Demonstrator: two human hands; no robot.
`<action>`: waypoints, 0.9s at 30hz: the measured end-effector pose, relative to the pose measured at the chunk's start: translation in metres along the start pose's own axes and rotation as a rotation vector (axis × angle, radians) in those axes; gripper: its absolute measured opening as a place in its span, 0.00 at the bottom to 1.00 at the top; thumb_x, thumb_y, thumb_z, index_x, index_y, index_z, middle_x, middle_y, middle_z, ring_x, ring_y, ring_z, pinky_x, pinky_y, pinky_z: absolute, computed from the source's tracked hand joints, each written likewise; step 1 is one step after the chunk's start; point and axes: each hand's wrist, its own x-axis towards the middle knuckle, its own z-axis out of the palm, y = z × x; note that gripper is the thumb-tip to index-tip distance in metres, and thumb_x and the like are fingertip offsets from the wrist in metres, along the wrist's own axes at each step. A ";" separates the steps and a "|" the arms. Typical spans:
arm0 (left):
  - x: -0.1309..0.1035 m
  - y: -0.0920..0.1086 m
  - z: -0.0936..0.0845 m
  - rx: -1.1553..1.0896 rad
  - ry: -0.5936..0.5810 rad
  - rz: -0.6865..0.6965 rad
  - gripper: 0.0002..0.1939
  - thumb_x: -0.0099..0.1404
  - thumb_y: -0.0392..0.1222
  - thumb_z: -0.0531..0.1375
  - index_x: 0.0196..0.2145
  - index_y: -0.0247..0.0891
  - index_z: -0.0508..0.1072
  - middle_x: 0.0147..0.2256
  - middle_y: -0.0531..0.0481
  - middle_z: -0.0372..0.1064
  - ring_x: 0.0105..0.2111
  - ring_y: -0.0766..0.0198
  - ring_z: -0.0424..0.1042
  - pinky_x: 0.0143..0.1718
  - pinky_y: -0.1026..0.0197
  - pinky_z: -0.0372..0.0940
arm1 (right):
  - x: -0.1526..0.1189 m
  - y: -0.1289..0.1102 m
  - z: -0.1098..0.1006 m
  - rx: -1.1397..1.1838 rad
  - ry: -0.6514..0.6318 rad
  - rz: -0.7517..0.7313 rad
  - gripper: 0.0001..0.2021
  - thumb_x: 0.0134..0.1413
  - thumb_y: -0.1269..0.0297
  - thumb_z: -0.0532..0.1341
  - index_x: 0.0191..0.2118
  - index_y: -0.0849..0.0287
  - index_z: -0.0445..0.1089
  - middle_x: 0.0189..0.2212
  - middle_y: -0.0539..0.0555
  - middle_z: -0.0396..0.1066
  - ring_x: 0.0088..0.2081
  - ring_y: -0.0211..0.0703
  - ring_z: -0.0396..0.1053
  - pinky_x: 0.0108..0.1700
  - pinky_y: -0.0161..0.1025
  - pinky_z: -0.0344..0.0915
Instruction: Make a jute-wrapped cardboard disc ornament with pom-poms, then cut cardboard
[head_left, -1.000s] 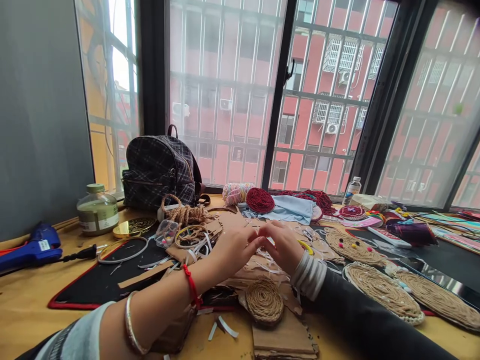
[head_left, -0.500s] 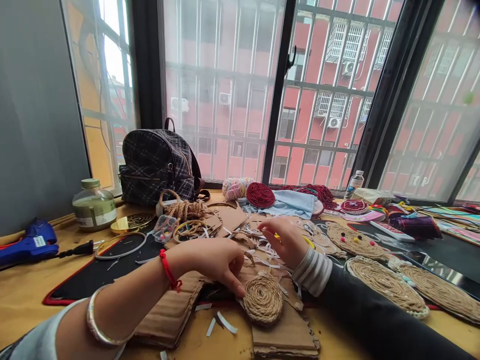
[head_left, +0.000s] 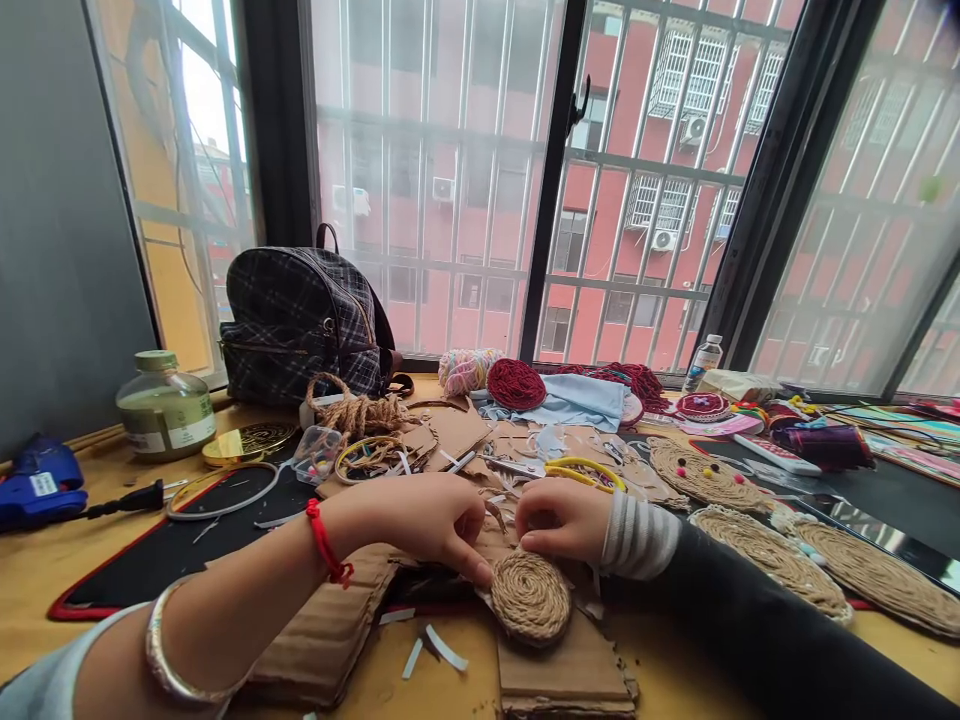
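Note:
A small round coaster of coiled jute rope (head_left: 531, 598) is tilted over the cardboard near the front of the table. My left hand (head_left: 431, 525) pinches its left edge, with the thumb on top and the other fingers curled behind. On the far edge of the coaster rests the thumb of my right hand (head_left: 566, 515), whose fingers bend round behind the rim, their tips partly hidden. Beneath the coaster lies a corrugated cardboard piece (head_left: 562, 675). Just beyond my right hand are yellow-handled scissors (head_left: 585, 472).
Larger coiled rope discs (head_left: 772, 560) lie at the right. A blue glue gun (head_left: 41, 485), a jar (head_left: 166, 410) and a hoop (head_left: 223, 492) sit at the left. Behind are a jute rope bundle (head_left: 356, 412), a plaid backpack (head_left: 300, 320) and dark red yarn (head_left: 516, 385). White strips (head_left: 446, 648) are scattered in front.
My right hand has come down from above the scraps to the far edge of the coaster, and its fingers have closed. The scissors show more fully. My left hand keeps its hold.

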 end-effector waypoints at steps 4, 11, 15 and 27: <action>0.000 0.003 -0.003 0.007 -0.031 -0.019 0.17 0.50 0.55 0.61 0.22 0.37 0.70 0.19 0.56 0.63 0.19 0.68 0.57 0.18 0.66 0.49 | 0.002 0.001 0.001 0.003 -0.032 0.042 0.06 0.49 0.70 0.60 0.32 0.65 0.73 0.27 0.53 0.70 0.29 0.38 0.65 0.33 0.33 0.62; -0.001 0.002 -0.004 0.001 -0.049 -0.011 0.18 0.50 0.57 0.60 0.21 0.37 0.68 0.19 0.57 0.61 0.19 0.68 0.56 0.18 0.66 0.47 | 0.002 -0.003 -0.001 -0.024 -0.052 0.063 0.08 0.53 0.69 0.58 0.32 0.65 0.73 0.28 0.54 0.71 0.31 0.39 0.64 0.36 0.34 0.62; 0.000 0.000 -0.001 -0.015 -0.018 -0.016 0.17 0.51 0.56 0.60 0.21 0.37 0.68 0.18 0.57 0.59 0.19 0.69 0.55 0.18 0.66 0.47 | 0.002 -0.002 -0.001 0.031 -0.062 0.073 0.10 0.55 0.70 0.55 0.30 0.64 0.73 0.26 0.52 0.69 0.29 0.36 0.64 0.34 0.32 0.61; 0.001 -0.005 0.002 -0.284 -0.002 -0.077 0.23 0.57 0.58 0.52 0.18 0.36 0.68 0.16 0.54 0.60 0.17 0.68 0.56 0.17 0.67 0.50 | -0.006 -0.016 0.000 -0.017 0.018 0.043 0.17 0.33 0.57 0.71 0.27 0.62 0.69 0.24 0.48 0.62 0.29 0.37 0.59 0.30 0.32 0.57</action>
